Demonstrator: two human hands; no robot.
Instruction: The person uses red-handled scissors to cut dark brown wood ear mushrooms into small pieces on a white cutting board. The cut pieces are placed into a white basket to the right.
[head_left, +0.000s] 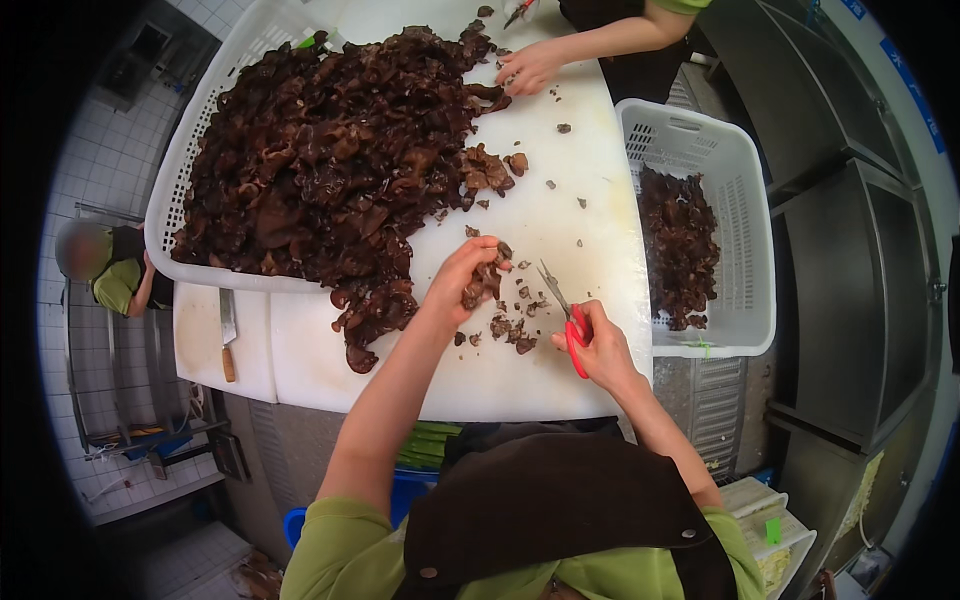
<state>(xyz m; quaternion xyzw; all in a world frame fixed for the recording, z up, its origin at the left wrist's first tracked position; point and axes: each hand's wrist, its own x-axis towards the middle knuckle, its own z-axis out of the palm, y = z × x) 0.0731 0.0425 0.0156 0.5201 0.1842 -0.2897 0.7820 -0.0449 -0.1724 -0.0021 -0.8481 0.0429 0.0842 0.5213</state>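
Note:
My left hand holds a piece of dark wood ear fungus above the white cutting board. In my right hand is a pair of red-handled scissors, its blades pointing away from me toward the far left. Small trimmed fungus scraps lie on the board between my hands. To the left, a large heap of wood ear fungus fills a white perforated basket and spills over onto the board.
A co-worker's hand reaches to the heap's far edge. Right of the board, a white basket holds more fungus. A wooden-handled knife lies at the left. Another person is at far left; steel cabinets stand right.

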